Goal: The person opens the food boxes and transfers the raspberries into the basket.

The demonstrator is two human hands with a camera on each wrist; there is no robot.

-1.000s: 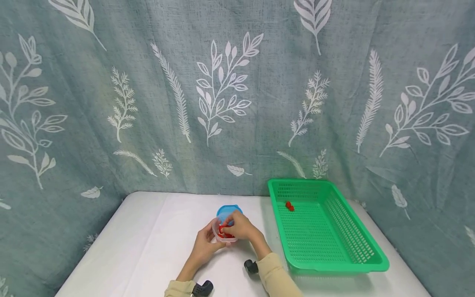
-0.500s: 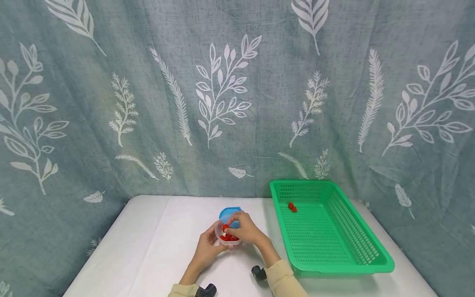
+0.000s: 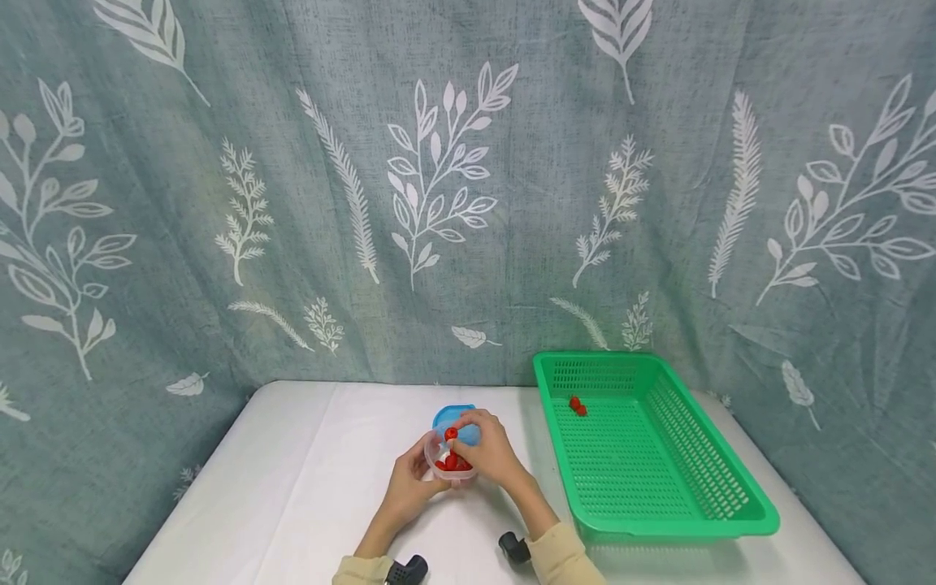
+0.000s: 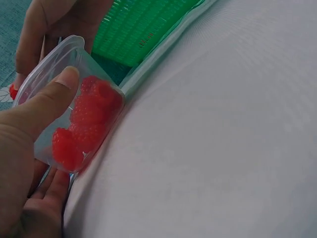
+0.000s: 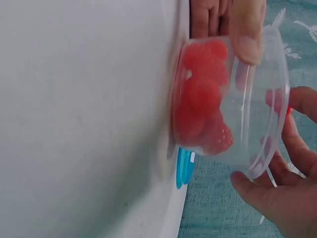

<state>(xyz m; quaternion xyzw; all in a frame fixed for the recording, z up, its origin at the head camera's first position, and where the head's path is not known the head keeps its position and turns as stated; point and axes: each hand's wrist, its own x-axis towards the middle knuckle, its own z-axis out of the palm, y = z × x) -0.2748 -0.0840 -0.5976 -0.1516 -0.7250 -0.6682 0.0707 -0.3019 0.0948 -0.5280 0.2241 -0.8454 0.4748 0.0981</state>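
Tub [image 3: 448,457] clear, round, red berries inside; left hand [image 3: 411,487] grips it; right hand [image 3: 488,453] pinches berry [image 3: 451,434].

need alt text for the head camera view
A left hand grips a small clear plastic tub of red berries on a white table while the right hand pinches one red berry above it. A green mesh basket sits alongside.

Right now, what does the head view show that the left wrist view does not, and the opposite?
Only the head view shows two raspberries lying inside the green basket, the blue lid, and the right hand pinching one raspberry. Only the left wrist view shows the left thumb pressed on the cup wall. Both show the clear cup of raspberries and the white table.
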